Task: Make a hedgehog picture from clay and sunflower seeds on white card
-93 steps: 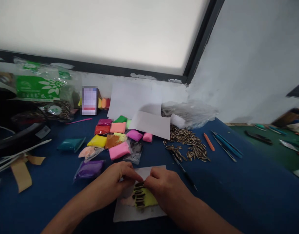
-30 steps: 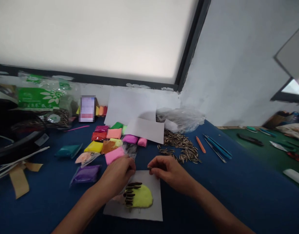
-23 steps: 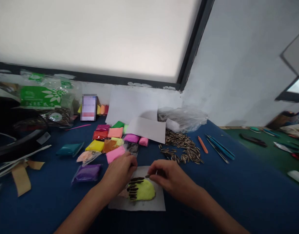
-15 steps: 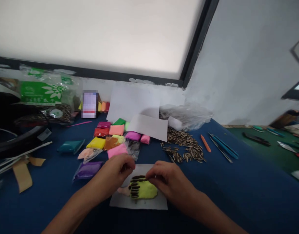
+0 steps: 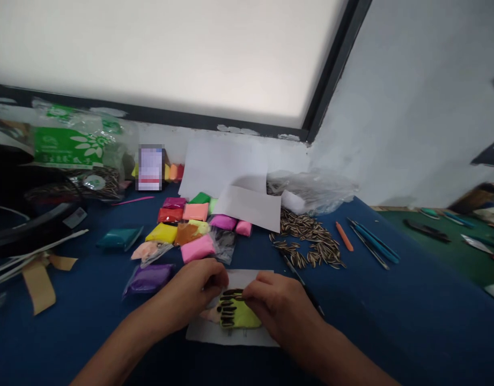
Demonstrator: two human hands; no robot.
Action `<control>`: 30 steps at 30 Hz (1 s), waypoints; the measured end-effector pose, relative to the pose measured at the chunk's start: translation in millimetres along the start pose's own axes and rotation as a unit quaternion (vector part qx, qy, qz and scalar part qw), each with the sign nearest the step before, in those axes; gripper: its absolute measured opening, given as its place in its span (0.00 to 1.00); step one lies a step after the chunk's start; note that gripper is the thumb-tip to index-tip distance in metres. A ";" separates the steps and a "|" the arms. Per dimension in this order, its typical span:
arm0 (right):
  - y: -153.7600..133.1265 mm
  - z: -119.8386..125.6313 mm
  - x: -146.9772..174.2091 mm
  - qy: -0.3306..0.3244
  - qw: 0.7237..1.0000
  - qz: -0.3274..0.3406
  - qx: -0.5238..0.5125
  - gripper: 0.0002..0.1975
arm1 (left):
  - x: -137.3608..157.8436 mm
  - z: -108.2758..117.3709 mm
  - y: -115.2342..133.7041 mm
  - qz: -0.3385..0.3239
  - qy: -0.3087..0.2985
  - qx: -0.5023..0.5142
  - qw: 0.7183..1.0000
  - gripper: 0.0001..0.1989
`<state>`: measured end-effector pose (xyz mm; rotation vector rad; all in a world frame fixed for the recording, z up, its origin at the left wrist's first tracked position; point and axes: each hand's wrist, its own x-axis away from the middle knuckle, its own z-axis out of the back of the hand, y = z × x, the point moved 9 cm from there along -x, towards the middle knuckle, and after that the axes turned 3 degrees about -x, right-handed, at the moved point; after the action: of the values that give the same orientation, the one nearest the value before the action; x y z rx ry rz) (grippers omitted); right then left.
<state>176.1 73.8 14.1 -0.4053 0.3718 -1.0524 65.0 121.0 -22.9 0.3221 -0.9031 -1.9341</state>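
Observation:
A flat yellow-green clay shape (image 5: 249, 317) with a pale pink clay tip (image 5: 210, 315) lies on a white paper sheet (image 5: 214, 336). Dark striped sunflower seeds (image 5: 228, 309) are pressed into it in rows, beside a small dark dot. My right hand (image 5: 281, 303) is over the clay's right side, thumb and forefinger pinched at a seed on its upper edge. Just left of the clay, my left hand (image 5: 200, 284) hovers with its fingers curled in; what they hold, if anything, is hidden.
Bagged coloured clay, such as a pink packet (image 5: 197, 248) and a purple packet (image 5: 148, 280), lies behind and left. Loose sunflower seeds (image 5: 311, 236) spread at the right, near an orange stick (image 5: 344, 236), blue tweezers (image 5: 377, 242) and a dark pen-like tool (image 5: 305, 284). A phone (image 5: 150, 169) stands behind.
My right hand has come slightly lower and closer over the clay, its fingertips now at the upper seeds. My left hand stays curled beside it. The view has shifted slightly.

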 end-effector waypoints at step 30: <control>-8.0 -20.9 0.7 -0.002 0.987 0.055 0.149 0.05 | 3.1 -3.7 -5.4 0.021 -0.049 0.099 0.994 0.06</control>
<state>160.3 66.7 -0.1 -0.1184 0.2259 -0.9810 61.9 118.2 -28.9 0.3239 -1.1623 -1.8389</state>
